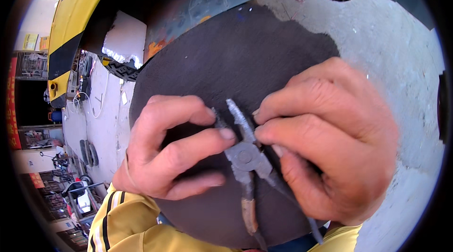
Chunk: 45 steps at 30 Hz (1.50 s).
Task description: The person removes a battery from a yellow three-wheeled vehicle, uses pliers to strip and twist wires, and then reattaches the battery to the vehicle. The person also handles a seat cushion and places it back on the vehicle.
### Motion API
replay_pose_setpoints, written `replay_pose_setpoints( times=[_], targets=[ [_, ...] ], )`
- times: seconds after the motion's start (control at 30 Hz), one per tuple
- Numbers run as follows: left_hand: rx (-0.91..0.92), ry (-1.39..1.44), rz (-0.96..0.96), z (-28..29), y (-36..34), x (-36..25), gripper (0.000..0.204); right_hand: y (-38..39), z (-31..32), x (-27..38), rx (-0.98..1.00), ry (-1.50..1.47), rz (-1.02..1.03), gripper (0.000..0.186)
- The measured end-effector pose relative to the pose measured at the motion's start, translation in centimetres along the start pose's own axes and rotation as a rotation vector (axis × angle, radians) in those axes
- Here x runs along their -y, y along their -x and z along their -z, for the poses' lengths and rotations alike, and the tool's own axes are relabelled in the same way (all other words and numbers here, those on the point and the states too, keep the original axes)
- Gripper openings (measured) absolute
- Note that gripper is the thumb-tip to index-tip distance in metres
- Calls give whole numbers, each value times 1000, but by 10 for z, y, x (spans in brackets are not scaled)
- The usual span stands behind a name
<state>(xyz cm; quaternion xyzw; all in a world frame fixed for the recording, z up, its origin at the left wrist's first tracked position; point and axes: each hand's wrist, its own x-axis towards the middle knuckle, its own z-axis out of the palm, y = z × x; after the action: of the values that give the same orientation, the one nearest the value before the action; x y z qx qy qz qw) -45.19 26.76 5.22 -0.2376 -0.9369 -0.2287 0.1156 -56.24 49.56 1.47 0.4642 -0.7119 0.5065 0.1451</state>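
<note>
Item: needle-nose pliers (246, 157), grey metal, rusty worn handles, lying between your two hands over a dark round rubber-like surface (236, 54), jaws slightly parted and pointing away from you. Your left hand (170, 150) pinches the left jaw between thumb and fingers; your right hand (330, 139) closes on the right side near the pivot. Surroundings: pale concrete floor (387, 40), yellow-and-black striped panel (71, 21), your yellow sleeves (127, 226).

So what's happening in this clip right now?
A person in yellow sleeves holds a worn pair of pliers with both bare hands over a dark, rough round surface. The left hand pinches near the tips; the right hand grips beside the pivot. The pliers' tips stand slightly apart, handles pointing toward the person.
</note>
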Motion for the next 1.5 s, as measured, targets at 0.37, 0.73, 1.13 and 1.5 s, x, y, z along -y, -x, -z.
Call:
replay_pose_setpoints(
  times=[0.37,0.73,1.13,1.5],
  targets=[
    [-51,-36,93,0,13,-4,48,2,6,5,36,56,2,20],
    [-163,-114,261,-14,19,-16,55,18,7,7,23,62,-1,9],
    [-109,-161,322,15,65,13,66,20,-2,16,-64,147,-54,12],
    [-38,-184,182,3,31,23,62,23,-9,23,-127,65,6,16]
  ],
)
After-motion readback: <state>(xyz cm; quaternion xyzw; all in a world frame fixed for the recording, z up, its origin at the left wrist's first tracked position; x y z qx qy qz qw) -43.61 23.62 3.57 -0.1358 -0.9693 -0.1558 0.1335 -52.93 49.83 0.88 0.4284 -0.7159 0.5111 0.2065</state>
